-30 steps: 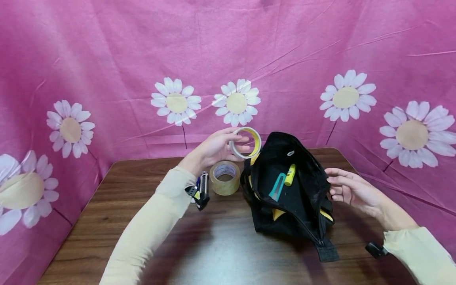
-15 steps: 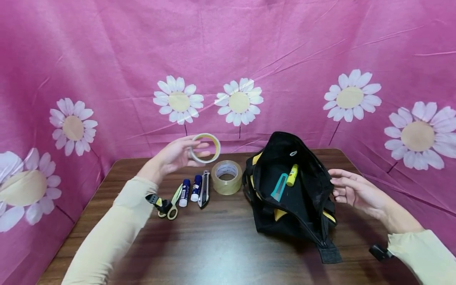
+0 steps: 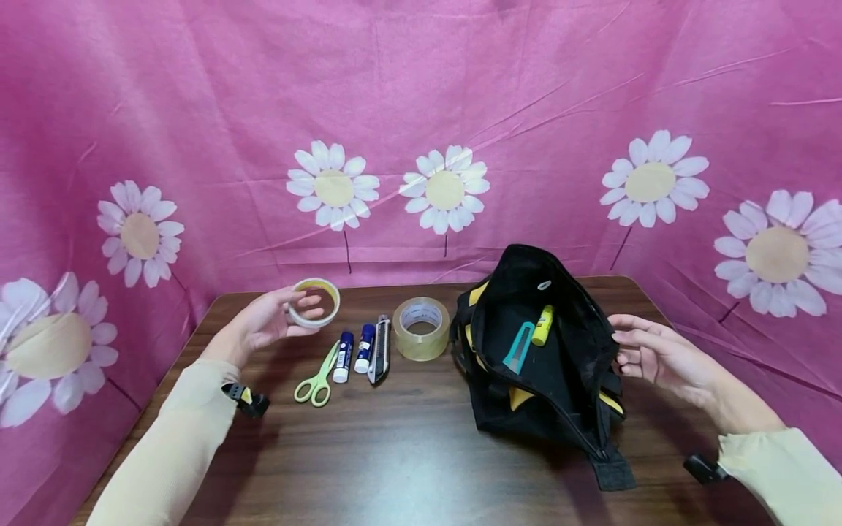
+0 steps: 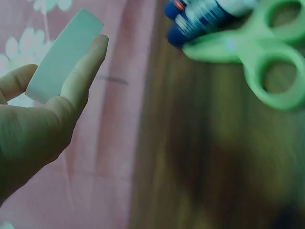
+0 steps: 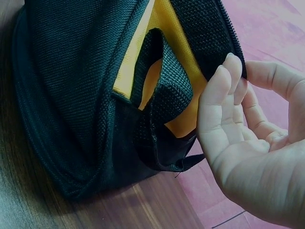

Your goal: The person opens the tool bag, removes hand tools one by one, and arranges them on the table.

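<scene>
In the head view my left hand (image 3: pixel 263 321) holds a narrow roll of tape (image 3: pixel 335 299), white outside with a yellow core, above the table's far left part. The left wrist view shows the thumb and a finger on either side of the tape roll (image 4: pixel 64 59). My right hand (image 3: pixel 664 358) pinches the zippered rim of a black and yellow bag (image 3: pixel 493 409). In the right wrist view the thumb and fingertips of the right hand (image 5: pixel 257 138) meet at that rim. Inside the gaping bag lie a teal cutter (image 3: pixel 520 348) and a short yellow tube (image 3: pixel 542 326).
Left of the bag, a wide roll of clear packing tape (image 3: pixel 422 347) lies on the wooden table (image 3: pixel 395 467). Beside it are a box cutter (image 3: pixel 379 354), two blue glue sticks (image 3: pixel 343 356) (image 3: pixel 364 349) and pale green scissors (image 3: pixel 319 381). A pink flowered cloth (image 3: pixel 395 88) hangs behind.
My left hand has carried the narrow tape roll from beside the bag's mouth leftward and down, past the glue sticks and scissors. My right hand keeps its grip on the bag's rim.
</scene>
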A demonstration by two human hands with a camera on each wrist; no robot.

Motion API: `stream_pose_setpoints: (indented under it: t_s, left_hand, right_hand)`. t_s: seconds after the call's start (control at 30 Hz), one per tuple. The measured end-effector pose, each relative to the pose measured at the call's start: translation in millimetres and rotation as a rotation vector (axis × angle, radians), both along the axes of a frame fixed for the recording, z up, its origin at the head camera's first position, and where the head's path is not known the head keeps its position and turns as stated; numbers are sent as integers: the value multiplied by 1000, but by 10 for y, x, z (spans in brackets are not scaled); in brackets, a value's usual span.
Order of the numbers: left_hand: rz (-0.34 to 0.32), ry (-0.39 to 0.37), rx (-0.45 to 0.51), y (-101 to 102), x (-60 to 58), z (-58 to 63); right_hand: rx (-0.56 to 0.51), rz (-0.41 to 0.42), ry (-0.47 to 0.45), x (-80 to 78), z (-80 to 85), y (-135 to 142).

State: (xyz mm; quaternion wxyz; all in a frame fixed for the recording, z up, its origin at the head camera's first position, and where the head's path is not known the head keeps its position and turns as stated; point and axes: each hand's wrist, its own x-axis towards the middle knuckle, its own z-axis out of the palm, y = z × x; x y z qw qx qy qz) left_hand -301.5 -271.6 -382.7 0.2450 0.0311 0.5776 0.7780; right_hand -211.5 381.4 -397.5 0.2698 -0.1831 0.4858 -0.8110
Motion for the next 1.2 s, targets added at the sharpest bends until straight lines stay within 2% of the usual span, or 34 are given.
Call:
stream_pose_setpoints:
  t_s: [0.1,0.27,0.4,0.57,0.73,0.87,1.03,1.2]
  left_hand:
    - [38,-48,18,-173,31,-172]
    - [66,-99,25,-363,68,-377]
    - [52,-123,9,-417,101,-501]
    - [18,-111,-14,-427,135,-619]
    - [46,-123,-56,-418,159,-670]
    - [65,-107,-153,-396,189,-679]
    - [54,-65,-277,-382,246,-655]
    - [27,-52,-324,-390,300,-615]
  right_hand:
    - [-2,-6,-2,12,-9,11]
    - [4,-16,-13,12,-21,13]
    - [3,-11,-7,14,-28,18]
    - [-13,-3,6,10,-28,22]
    - [-11,1,5,2,-20,16]
    - [-18,6,4,0,-18,21]
    - [-26,8,5,-8,-30,33]
    - [-42,21,7,-7,-27,35]
